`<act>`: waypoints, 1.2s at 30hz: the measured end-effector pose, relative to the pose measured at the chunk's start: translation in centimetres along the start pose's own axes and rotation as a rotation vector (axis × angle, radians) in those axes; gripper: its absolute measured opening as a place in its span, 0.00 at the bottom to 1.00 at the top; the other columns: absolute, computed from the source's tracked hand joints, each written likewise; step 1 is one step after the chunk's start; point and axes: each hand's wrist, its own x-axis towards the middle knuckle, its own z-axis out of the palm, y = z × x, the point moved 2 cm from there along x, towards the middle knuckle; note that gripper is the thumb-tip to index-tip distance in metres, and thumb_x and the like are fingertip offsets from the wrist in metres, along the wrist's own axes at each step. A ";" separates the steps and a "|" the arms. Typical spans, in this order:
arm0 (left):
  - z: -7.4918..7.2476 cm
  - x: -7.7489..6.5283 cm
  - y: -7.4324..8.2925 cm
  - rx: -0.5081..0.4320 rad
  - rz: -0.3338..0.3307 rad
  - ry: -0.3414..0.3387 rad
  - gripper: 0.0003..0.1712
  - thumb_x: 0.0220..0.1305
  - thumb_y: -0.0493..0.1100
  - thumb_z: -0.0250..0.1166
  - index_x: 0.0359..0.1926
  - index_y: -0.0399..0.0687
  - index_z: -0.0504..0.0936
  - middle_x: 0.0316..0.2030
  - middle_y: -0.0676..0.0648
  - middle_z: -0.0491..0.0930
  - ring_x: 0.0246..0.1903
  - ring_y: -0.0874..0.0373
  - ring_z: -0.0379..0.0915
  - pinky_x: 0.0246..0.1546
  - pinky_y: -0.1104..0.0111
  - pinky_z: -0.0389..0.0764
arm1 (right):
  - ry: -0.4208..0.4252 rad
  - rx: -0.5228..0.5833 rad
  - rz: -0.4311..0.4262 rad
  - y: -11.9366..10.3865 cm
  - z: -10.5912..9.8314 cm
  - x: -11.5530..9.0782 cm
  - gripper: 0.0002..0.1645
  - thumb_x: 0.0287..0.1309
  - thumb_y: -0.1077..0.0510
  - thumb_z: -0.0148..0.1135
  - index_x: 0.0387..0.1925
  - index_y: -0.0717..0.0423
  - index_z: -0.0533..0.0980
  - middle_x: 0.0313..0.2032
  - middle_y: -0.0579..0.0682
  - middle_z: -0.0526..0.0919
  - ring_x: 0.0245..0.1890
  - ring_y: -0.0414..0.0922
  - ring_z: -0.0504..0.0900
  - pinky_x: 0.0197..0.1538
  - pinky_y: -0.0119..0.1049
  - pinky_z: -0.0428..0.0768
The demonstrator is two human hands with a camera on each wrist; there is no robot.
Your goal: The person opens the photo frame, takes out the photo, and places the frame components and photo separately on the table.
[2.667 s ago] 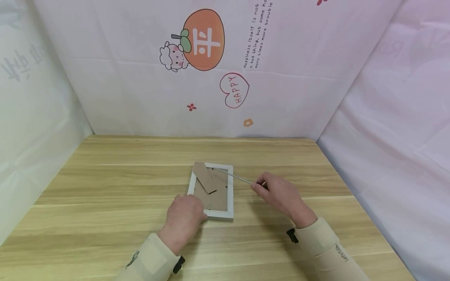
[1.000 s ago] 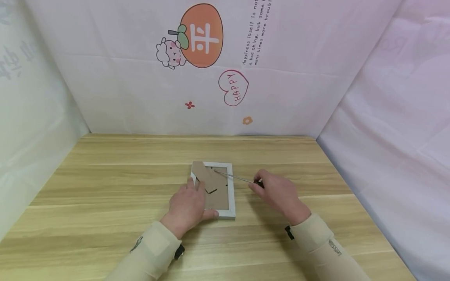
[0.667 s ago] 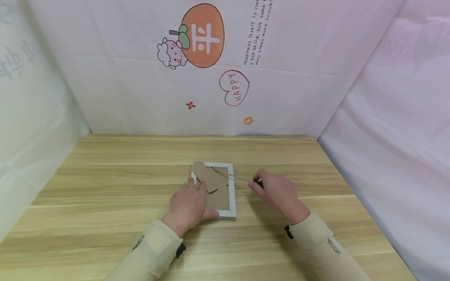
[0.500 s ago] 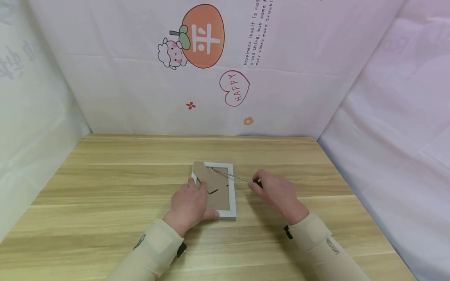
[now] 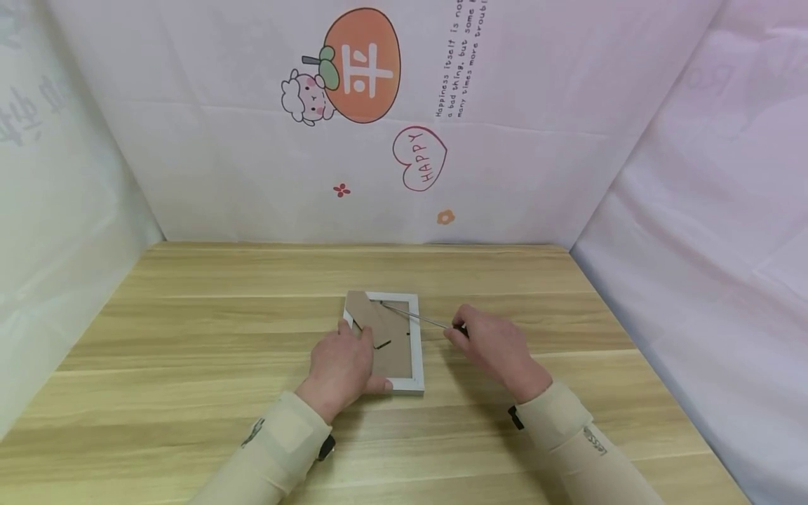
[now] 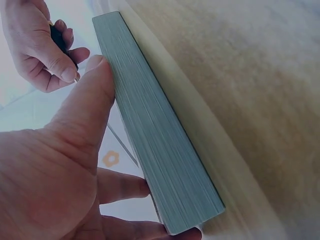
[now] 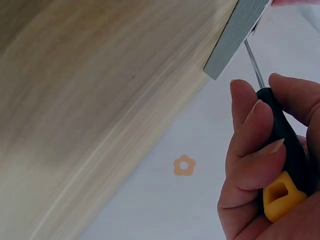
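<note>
A picture frame (image 5: 416,358) with white-silver rails lies back side up on the table, its brown backing board (image 5: 394,361) and slanted stand leg (image 5: 366,312) showing. My left hand (image 5: 337,361) is spread over its near left part: the thumb lies on the near rail, one finger presses the board, and others reach the left edge. My right hand (image 5: 499,347) grips a screwdriver (image 7: 287,145) with a dark handle and yellow end. Its thin metal shaft (image 5: 423,319) slopes leftward over the right rail, tip at a small black tab (image 5: 381,303) near the far rail.
The wooden table (image 5: 221,315) reaches back to a white printed cloth (image 5: 252,182). More white cloth hangs along the left and right sides. In the left wrist view, the frame's brushed side rail (image 6: 155,135) stands close before the camera.
Since the oldest frame, my left hand has gone from clasping the frame's near left corner to lying spread on it. My right hand has shifted slightly left; the screwdriver tip stays near the far tab.
</note>
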 end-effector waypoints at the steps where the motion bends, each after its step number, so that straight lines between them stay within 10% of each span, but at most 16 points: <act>1: 0.0 0.0 0.0 0.000 0.001 0.002 0.63 0.38 0.77 0.69 0.64 0.34 0.70 0.58 0.20 0.69 0.34 0.39 0.77 0.27 0.54 0.80 | -0.001 -0.002 -0.002 0.0 0.0 0.0 0.13 0.61 0.41 0.60 0.37 0.45 0.75 0.21 0.39 0.77 0.19 0.38 0.72 0.20 0.38 0.71; 21: 0.3 -0.1 -0.1 0.047 0.013 0.035 0.63 0.35 0.79 0.68 0.62 0.35 0.72 0.51 0.24 0.73 0.24 0.45 0.71 0.17 0.60 0.74 | 0.025 0.015 -0.085 -0.7 -0.8 0.2 0.11 0.60 0.44 0.63 0.34 0.45 0.73 0.18 0.36 0.74 0.17 0.35 0.69 0.20 0.36 0.70; 36: 0.2 0.1 -0.2 0.093 0.036 0.035 0.63 0.37 0.79 0.66 0.64 0.37 0.72 0.54 0.23 0.73 0.21 0.49 0.69 0.15 0.62 0.72 | -0.092 0.015 0.004 -0.1 1.0 0.4 0.11 0.64 0.45 0.59 0.35 0.46 0.72 0.18 0.39 0.73 0.17 0.41 0.69 0.18 0.40 0.67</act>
